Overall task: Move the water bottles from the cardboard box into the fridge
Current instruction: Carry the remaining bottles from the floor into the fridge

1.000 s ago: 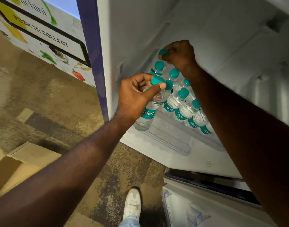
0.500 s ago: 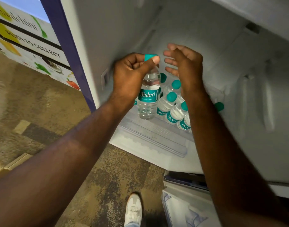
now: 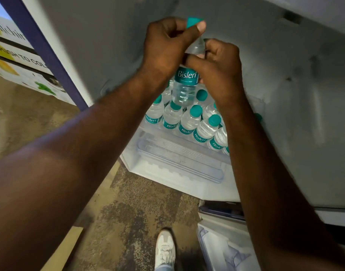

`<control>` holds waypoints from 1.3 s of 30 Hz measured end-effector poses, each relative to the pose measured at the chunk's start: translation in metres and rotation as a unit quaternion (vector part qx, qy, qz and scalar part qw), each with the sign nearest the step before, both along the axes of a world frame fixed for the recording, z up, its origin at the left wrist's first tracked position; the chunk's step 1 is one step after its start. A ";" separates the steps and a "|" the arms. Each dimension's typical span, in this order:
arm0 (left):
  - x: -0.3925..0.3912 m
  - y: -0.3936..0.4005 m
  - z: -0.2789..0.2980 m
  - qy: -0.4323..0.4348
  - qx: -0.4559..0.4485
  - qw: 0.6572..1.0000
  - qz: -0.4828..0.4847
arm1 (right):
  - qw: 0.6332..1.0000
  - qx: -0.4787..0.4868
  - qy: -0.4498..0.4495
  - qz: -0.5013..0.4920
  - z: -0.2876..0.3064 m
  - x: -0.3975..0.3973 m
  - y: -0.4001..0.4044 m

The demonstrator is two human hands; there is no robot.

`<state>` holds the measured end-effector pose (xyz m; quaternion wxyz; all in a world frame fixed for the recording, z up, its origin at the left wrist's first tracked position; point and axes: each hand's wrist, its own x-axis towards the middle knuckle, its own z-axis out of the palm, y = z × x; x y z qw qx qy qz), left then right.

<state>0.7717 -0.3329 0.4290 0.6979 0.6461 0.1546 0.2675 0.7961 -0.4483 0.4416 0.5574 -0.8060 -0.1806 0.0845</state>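
Gripping bottle between both: left hand at cap, right hand around shoulder

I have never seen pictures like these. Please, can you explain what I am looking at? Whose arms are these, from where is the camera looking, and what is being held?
There is no machine here. A person wears a camera on the head, so you look forward and down along that person's own two arms. All the pictures come from this one camera.

The left hand grips a water bottle near its teal cap. The right hand also holds the bottle, its fingers curled round the upper part.

Behind is an open fridge. On its shelf stand rows of the same bottles with teal caps. The held bottle hangs just above them.

At the bottom you see the person's white shoe on the floor.
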 end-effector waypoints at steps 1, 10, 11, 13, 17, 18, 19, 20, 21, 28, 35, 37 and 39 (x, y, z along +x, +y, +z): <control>0.002 0.001 -0.007 -0.003 0.032 0.999 -0.009 | 0.999 -0.012 -0.023 -0.029 -0.003 0.004 0.001; -0.019 0.022 -0.070 0.319 0.546 0.768 -0.098 | 0.985 0.033 0.006 -0.168 -0.039 0.054 -0.008; -0.018 0.023 -0.075 0.335 0.556 0.753 -0.108 | 0.985 0.027 0.011 -0.169 -0.042 0.058 -0.007; -0.018 0.023 -0.084 0.366 0.575 0.722 -0.121 | 0.986 0.004 0.020 -0.166 -0.049 0.068 -0.003; -0.021 0.019 -0.088 0.363 0.601 0.703 -0.111 | 0.988 -0.087 0.017 -0.126 -0.064 0.079 0.011; -0.021 0.019 -0.088 0.358 0.606 0.702 -0.107 | 0.987 -0.116 0.011 -0.114 -0.066 0.079 0.014; -0.022 0.018 -0.088 0.353 0.613 0.699 -0.104 | 0.985 -0.139 0.006 -0.103 -0.068 0.079 0.017; -0.022 0.019 -0.088 0.351 0.622 0.692 -0.104 | 0.983 -0.160 0.005 -0.092 -0.070 0.079 0.019; -0.022 0.019 -0.088 0.349 0.631 0.685 -0.106 | 0.980 -0.181 0.002 -0.081 -0.073 0.079 0.022; -0.020 0.020 -0.094 0.363 0.656 0.653 -0.110 | 0.953 -0.301 0.011 -0.017 -0.088 0.081 0.041; -0.019 0.021 -0.093 0.369 0.674 0.628 -0.119 | 0.938 -0.342 0.050 -0.013 -0.094 0.084 0.047; -0.019 0.022 -0.092 0.371 0.676 0.625 -0.120 | 0.934 -0.352 0.055 -0.008 -0.094 0.084 0.048; -0.017 0.023 -0.093 0.371 0.675 0.625 -0.122 | 0.934 -0.353 0.059 -0.002 -0.095 0.085 0.048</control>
